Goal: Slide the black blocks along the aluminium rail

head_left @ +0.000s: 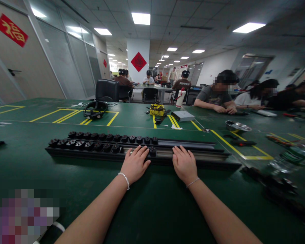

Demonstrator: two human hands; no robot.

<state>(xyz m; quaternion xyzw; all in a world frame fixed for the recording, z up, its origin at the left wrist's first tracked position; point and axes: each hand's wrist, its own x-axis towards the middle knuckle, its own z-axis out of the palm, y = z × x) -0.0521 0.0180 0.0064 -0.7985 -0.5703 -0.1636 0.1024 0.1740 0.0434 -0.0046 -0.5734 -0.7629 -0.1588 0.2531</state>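
Two long black rails lie side by side across the green table, a front rail (213, 164) and a rear rail (193, 144). Small black socket-like blocks (88, 145) fill the left part of the front rail, and a row of similar blocks (124, 138) stands in the rear one. My left hand (135, 162) rests on the front rail with fingers stretched out, just left of a lone black block (152, 151). Farther right, my right hand (185, 162) lies flat over the same rail's channel, fingers extended. Neither hand grips anything.
Behind the rails are a black headset (95, 110), a yellow item with cables (157, 109) and a grey box (183, 116). To the right sit a metal bowl (238, 126), a plastic bottle (292, 156) and more dark blocks (269, 179). Several people work at the tables.
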